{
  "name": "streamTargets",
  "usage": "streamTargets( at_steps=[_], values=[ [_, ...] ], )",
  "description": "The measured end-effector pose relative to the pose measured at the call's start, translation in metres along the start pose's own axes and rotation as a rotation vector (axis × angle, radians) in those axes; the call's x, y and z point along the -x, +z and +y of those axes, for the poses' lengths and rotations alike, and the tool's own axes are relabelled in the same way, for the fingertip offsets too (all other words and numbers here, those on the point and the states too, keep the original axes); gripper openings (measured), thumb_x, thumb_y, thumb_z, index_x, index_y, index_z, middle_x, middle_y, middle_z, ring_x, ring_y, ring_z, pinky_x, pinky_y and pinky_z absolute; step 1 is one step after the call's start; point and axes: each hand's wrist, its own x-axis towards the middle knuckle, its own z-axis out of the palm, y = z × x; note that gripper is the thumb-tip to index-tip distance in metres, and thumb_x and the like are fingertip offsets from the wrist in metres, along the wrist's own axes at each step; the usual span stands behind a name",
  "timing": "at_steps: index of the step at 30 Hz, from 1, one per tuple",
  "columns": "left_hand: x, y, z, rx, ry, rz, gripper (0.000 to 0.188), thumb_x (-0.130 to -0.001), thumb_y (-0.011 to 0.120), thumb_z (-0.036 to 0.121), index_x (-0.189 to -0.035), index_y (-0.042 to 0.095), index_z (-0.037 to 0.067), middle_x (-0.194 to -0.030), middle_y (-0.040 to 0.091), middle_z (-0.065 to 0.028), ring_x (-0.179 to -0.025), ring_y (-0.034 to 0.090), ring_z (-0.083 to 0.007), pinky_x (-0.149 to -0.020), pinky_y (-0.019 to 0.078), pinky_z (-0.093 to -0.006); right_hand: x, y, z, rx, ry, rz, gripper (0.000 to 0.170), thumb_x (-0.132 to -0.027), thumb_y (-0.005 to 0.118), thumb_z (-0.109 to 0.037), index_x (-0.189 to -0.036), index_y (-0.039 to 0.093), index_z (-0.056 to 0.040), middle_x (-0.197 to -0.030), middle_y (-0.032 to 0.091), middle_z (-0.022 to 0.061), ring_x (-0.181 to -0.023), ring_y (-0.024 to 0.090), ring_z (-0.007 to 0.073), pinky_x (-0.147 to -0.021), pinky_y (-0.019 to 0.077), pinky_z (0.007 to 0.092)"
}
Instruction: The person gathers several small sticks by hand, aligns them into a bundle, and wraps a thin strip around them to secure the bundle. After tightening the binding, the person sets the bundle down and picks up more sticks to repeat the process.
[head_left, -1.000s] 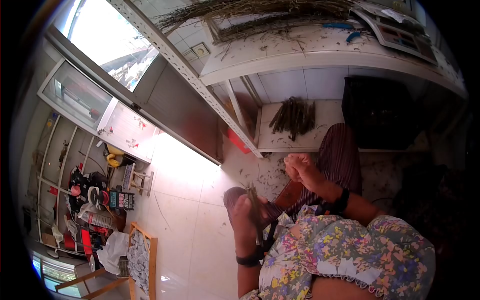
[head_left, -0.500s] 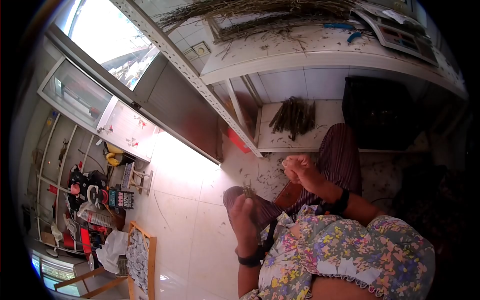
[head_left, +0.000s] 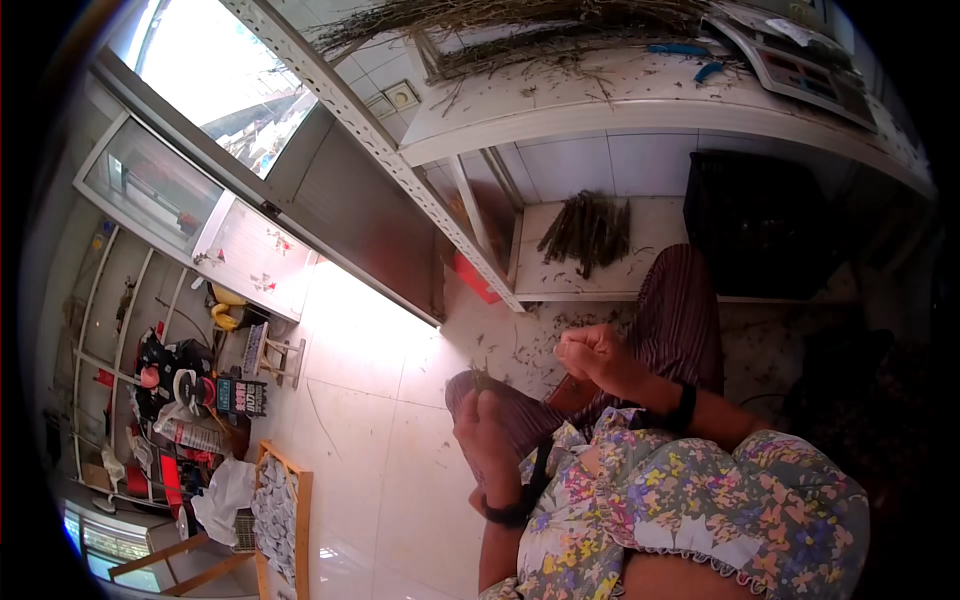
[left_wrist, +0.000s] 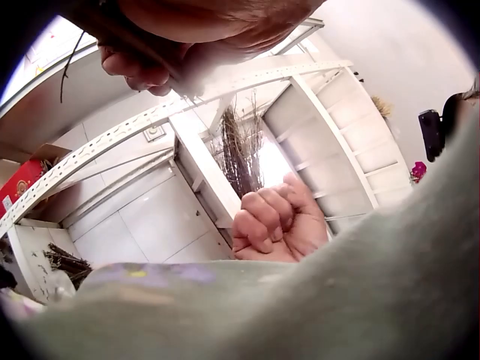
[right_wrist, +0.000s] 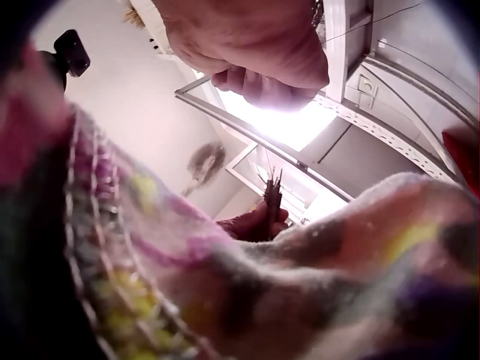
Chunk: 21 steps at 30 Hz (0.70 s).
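Observation:
My left hand [head_left: 487, 440] grips a short bundle of dry stems [head_left: 481, 382] above the left knee. In the right wrist view, the bundle's cut ends [right_wrist: 273, 193] poke up past the thumb and fingers. The left palm hides most of its length in the head view. My right hand [head_left: 598, 358] is held as a fist above the lap, apart from the bundle. Its fingers [left_wrist: 262, 217] are curled tightly in the left wrist view, with nothing showing between them.
A pile of cut stem bundles [head_left: 588, 235] lies on the lower shelf, beside a black crate [head_left: 750, 225]. Long dry branches [head_left: 520, 35], blue-handled cutters [head_left: 708, 73] and a scale [head_left: 800, 75] occupy the upper shelf. Plant scraps litter the floor [head_left: 510, 345].
The left hand has turned, so the bundle points more away and less of its side shows. My right hand has shifted slightly left and down, still curled.

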Motion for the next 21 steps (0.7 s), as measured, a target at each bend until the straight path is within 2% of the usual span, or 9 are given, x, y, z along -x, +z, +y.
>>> streamTargets(
  at_steps=[4,7,10,13,16,21],
  values=[
    [-0.001,0.001,-0.001,-0.028,0.018,0.021,0.016,-0.093,0.056,0.012,-0.084,0.063,0.002,-0.064,0.051,0.0052,-0.051,0.036,-0.0018,-0.046,0.0268,-0.0193,0.005,0.008,-0.013,0.031,-0.044,-0.041,0.029,-0.094,0.048,-0.013,-0.067,0.050,-0.0027,-0.059,0.038,-0.0091,-0.056,0.034,0.0003,-0.047,0.0276,0.0206],
    [0.006,0.005,0.027,0.178,-0.220,0.047,0.016,-0.094,0.056,0.013,-0.086,0.063,0.002,-0.064,0.053,0.0042,-0.050,0.037,-0.0020,-0.046,0.0279,-0.0186,-0.001,0.006,0.005,-0.151,-0.081,0.052,0.031,-0.094,0.049,-0.015,-0.065,0.048,-0.0050,-0.056,0.039,-0.0073,-0.052,0.035,0.0017,-0.046,0.0282,0.0215],
    [0.007,0.005,0.029,0.362,-0.261,0.000,0.017,-0.095,0.053,0.014,-0.089,0.063,0.001,-0.066,0.056,0.0022,-0.049,0.039,-0.0031,-0.045,0.0294,-0.0193,-0.009,-0.011,0.024,-0.315,0.012,0.174,0.036,-0.095,0.050,-0.017,-0.061,0.043,-0.0085,-0.052,0.037,-0.0050,-0.045,0.034,0.0040,-0.041,0.0266,0.0231],
    [0.009,0.001,0.027,0.391,-0.293,-0.146,0.021,-0.095,0.054,0.021,-0.091,0.061,0.001,-0.067,0.055,-0.0009,-0.050,0.041,-0.0066,-0.045,0.0310,-0.0215,-0.012,-0.025,0.035,-0.476,0.107,0.202,0.040,-0.095,0.051,-0.020,-0.059,0.037,-0.0118,-0.049,0.032,-0.0029,-0.039,0.030,0.0066,-0.037,0.0233,0.0243],
    [0.006,-0.002,0.017,0.590,-0.343,-0.301,0.029,-0.092,0.058,0.030,-0.094,0.059,0.001,-0.068,0.054,-0.0042,-0.051,0.043,-0.0109,-0.046,0.0331,-0.0244,-0.015,-0.030,0.038,-0.496,0.145,0.222,0.041,-0.095,0.051,-0.020,-0.058,0.034,-0.0124,-0.048,0.029,-0.0033,-0.038,0.028,0.0073,-0.035,0.0205,0.0244],
    [0.005,-0.007,0.010,0.598,-0.412,-0.452,0.035,-0.090,0.060,0.034,-0.098,0.057,0.001,-0.069,0.052,-0.0057,-0.052,0.043,-0.0127,-0.046,0.0340,-0.0257,-0.018,-0.036,0.046,-0.576,0.211,0.220,0.042,-0.095,0.051,-0.023,-0.059,0.034,-0.0123,-0.048,0.028,-0.0032,-0.037,0.027,0.0084,-0.035,0.0213,0.0249]
  ],
)
